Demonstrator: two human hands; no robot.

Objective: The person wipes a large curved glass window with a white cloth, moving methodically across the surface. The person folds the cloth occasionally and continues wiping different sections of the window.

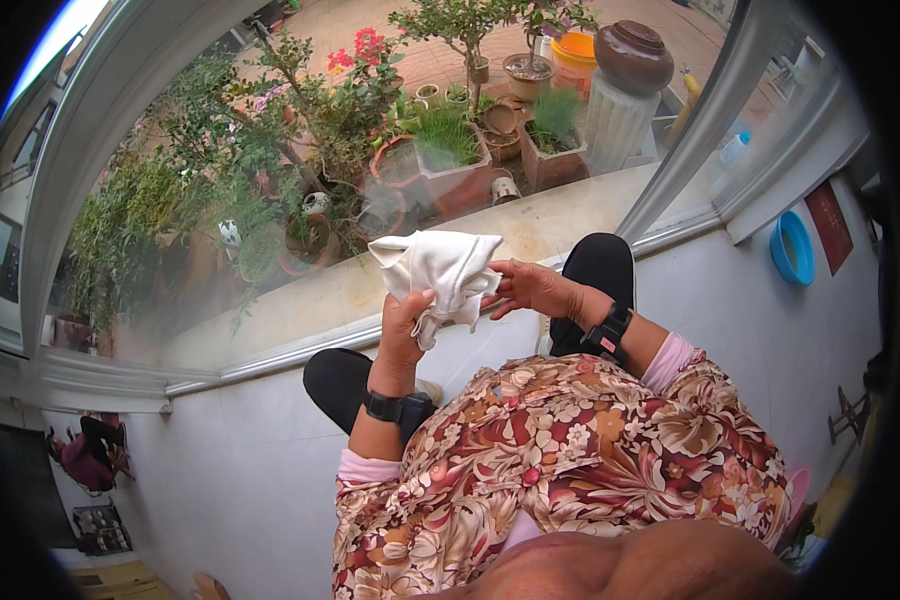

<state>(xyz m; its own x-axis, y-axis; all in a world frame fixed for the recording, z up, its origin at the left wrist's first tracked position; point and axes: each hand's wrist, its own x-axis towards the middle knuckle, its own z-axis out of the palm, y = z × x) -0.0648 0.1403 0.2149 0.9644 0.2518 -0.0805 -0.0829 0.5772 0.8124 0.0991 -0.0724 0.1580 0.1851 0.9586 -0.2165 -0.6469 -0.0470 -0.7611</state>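
A crumpled white cloth [438,272] is bunched up in front of me, before the glass. My left hand [403,325] is closed on its lower left side, with the thumb lying over the folds. At the cloth's right edge is my right hand [535,290], its fingers apart and pointing toward the fabric. The fingertips meet the edge of the folds, and I cannot tell how firmly they touch. Both my wrists wear black bands.
A large window's metal frame [260,366] runs past my knees, with potted plants [450,150] and a brown jar [633,58] beyond the glass. A blue basin [792,248] lies on the pale floor [710,300] at right. Another person [88,458] is at far left.
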